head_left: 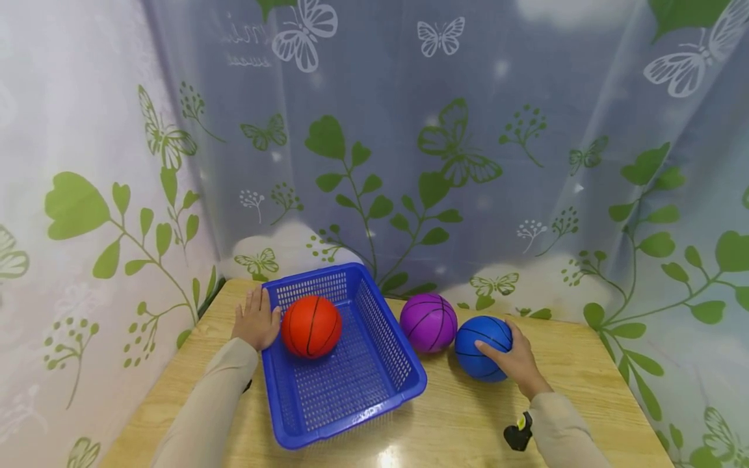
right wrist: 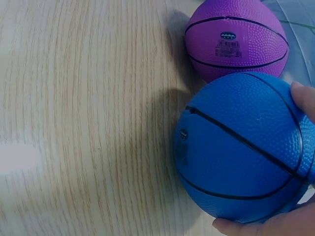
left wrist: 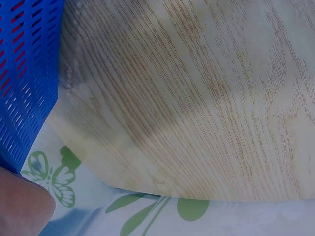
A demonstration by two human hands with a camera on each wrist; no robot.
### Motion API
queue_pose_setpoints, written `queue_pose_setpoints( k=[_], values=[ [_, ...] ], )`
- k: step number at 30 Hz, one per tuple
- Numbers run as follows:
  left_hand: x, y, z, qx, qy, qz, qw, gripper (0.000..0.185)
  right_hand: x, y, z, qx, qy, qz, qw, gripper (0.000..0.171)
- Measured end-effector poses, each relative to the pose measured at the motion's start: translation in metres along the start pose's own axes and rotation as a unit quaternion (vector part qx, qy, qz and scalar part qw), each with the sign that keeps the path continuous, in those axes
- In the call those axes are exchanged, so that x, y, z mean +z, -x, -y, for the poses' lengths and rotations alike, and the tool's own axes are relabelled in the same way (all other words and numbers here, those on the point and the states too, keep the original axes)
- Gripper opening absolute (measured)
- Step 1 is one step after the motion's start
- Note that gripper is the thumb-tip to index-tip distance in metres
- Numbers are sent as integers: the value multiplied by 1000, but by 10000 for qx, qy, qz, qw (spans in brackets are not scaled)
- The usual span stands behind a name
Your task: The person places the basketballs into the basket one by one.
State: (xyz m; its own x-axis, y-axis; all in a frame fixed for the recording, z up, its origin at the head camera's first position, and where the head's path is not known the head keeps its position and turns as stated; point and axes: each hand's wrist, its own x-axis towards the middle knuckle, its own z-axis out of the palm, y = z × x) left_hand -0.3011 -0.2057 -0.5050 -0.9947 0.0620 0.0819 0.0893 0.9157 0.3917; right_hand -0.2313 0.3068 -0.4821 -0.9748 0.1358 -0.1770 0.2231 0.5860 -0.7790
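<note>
My right hand [head_left: 519, 359] grips a small blue basketball [head_left: 480, 350] from its right side, thumb across the front and fingers round the back. In the right wrist view the blue ball [right wrist: 236, 152] sits close beside a purple basketball [right wrist: 236, 42]. That purple ball [head_left: 429, 323] stands between the blue one and the basket. Flat with straight fingers, my left hand [head_left: 257, 322] rests on the left rim of a blue plastic basket [head_left: 345, 393]. An orange-red basketball [head_left: 311, 327] lies inside, toward the basket's left wall. Only part of the left hand [left wrist: 24, 206] shows in the left wrist view.
All this stands on a light wooden table [head_left: 445, 416]. Behind and at both sides hangs a curtain [head_left: 380, 162] printed with leaves and butterflies. A small black object with a yellow spot [head_left: 517, 434] shows beside my right sleeve.
</note>
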Motion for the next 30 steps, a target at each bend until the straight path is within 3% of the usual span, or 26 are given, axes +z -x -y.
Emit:
queue_pose_setpoints(
  k=[14,30],
  values=[
    [4,-1,3,5,52,1,10000,62,-1,9,-6,235,-502,-542,9970,108],
    [-1,1,-2,-7,56,71,10000,61,-15,17,-8,304,-506,-625,9963,111]
  ],
)
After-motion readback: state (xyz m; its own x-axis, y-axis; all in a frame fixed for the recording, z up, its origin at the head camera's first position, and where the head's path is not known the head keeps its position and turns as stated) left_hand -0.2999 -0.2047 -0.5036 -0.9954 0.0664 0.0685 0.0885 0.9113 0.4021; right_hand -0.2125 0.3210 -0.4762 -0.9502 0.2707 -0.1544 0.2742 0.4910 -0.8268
